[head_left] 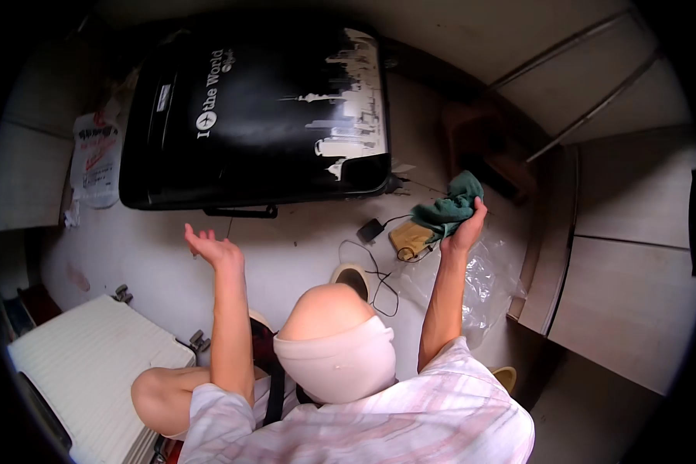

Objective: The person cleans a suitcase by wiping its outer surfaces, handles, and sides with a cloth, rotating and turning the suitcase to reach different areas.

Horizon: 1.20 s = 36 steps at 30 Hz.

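Observation:
A black suitcase with white lettering and a skyline print lies on the floor in front of me. My left hand is raised just below the suitcase's near edge, fingers apart and holding nothing. In my right hand is a crumpled green cloth, gripped at its lower right side, to the right of the suitcase's near corner. Beneath and left of the cloth are a yellow object and a small black adapter with a thin cable.
Clear plastic wrap lies by my right forearm. A white ribbed suitcase with wheels is at the lower left, and a printed plastic bag is left of the black suitcase. Cabinets and metal bars stand on the right.

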Available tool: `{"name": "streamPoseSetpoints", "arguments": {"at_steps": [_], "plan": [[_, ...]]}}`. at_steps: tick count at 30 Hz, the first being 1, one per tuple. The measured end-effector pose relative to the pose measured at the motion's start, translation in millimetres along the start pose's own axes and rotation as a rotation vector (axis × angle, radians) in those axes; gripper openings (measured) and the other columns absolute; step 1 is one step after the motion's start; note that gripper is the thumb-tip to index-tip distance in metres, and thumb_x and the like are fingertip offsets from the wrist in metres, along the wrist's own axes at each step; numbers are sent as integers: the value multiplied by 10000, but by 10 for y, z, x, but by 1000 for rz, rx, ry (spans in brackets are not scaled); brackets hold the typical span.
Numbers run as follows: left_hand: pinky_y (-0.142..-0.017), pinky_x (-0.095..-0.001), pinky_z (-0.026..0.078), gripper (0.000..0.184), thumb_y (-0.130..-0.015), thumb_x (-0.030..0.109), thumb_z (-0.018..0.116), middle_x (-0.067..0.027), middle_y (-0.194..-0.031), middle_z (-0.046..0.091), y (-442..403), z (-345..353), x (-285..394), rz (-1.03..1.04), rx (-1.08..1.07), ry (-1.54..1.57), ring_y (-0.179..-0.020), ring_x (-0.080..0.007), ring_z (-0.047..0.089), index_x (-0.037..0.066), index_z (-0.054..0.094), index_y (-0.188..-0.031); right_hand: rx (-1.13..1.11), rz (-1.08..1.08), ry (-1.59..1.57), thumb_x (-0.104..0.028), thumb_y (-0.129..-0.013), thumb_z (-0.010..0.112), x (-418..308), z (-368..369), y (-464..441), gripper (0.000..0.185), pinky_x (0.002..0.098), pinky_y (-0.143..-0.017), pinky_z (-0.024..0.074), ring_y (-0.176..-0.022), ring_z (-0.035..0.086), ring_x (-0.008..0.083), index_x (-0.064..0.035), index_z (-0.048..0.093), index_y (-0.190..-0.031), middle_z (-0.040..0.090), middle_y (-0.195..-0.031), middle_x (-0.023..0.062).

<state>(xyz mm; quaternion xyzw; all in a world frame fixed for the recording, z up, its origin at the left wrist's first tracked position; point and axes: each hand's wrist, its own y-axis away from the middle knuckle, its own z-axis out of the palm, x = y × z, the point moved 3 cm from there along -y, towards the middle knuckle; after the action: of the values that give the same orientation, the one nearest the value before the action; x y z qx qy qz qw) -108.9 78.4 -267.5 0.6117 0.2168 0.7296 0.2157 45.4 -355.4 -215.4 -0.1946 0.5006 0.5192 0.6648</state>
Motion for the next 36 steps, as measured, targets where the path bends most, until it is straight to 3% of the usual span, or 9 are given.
{"name": "streamPoseSetpoints", "arguments": {"at_steps": [2, 9, 14, 18, 21, 25, 30, 34, 36], "plan": [[-1179, -515, 73, 854, -862, 595, 549, -115, -1594, 177, 66, 8, -58, -9, -29, -17, -1460, -278, 221, 151, 212, -1509, 86, 20, -20, -431, -965, 492, -76, 30, -10, 453, 359, -764, 542, -862, 656, 228, -36, 632, -1137, 674, -992, 86], [-1189, -515, 87, 853, -855, 536, 557, -118, -1581, 183, -383, 232, 816, 209, 28, 44, -1447, -271, 222, 114, 175, -1491, -173, 60, -17, -474, -956, 546, -346, 719, -109, 452, 330, -697, 533, -796, 643, 193, -51, 671, -1052, 682, -950, 70], [-1037, -497, 453, 706, -838, 380, 644, -235, -1428, 353, -777, 502, 1731, 270, 281, 174, -1240, -347, 482, 32, 238, -1300, -475, 130, 154, -325, -893, 664, -145, 1346, -271, 251, 312, -654, 524, -781, 633, 147, -80, 657, -946, 682, -932, 46], [-920, -474, 485, 658, -818, 359, 712, -226, -1290, 428, -1299, 642, 1998, 414, 515, 86, -1100, -339, 516, 26, 366, -1267, -621, 308, -7, -237, -878, 633, 103, 2222, -68, 240, 412, -791, 584, -979, 667, 308, -110, 557, -1068, 656, -1010, 123], [-1003, -396, 387, 611, -854, 294, 675, -190, -1265, 429, -1072, 1003, 2048, 652, 398, 93, -1124, -290, 457, 2, 359, -1288, -754, 402, 71, -221, -875, 624, 356, 2864, 61, 241, 427, -771, 592, -1040, 644, 312, -104, 545, -1069, 619, -1178, 157], [-934, -316, 423, 261, -940, 189, 586, -60, -1115, 557, -329, 1558, 1854, 707, -52, 66, -1029, -164, 529, 59, 520, -1156, -844, 23, 272, -33, -862, 553, 658, 3886, 605, 221, 292, -841, 510, -928, 603, 167, -23, 583, -1081, 644, -1090, 92], [-987, -334, 412, 406, -1010, 398, 492, -44, -1268, 620, 372, 1671, 1939, -152, -630, -85, -1157, -158, 565, 99, 577, -1272, -798, 89, 571, -40, -859, 562, 766, 4479, 1260, 130, 238, -749, 454, -790, 552, 91, -2, 666, -927, 627, -840, 19], [-953, -295, 432, 511, -974, 422, 573, -70, -1233, 595, 778, 1526, 2355, -189, -649, -229, -1163, -157, 531, 62, 513, -1332, -782, 184, 690, -120, -923, 578, 411, 4725, 1944, 136, 263, -781, 461, -840, 558, 121, -17, 659, -961, 629, -891, 32], [-986, -327, 432, 639, -901, 393, 693, -116, -1237, 586, 881, 1389, 2584, -171, -537, -221, -1205, -187, 515, 71, 446, -1394, -995, 247, 691, -371, -1037, 393, 416, 4727, 2179, 452, 355, -1086, 326, -1193, 508, 230, -17, 652, -1145, 620, -1235, 117]]}}
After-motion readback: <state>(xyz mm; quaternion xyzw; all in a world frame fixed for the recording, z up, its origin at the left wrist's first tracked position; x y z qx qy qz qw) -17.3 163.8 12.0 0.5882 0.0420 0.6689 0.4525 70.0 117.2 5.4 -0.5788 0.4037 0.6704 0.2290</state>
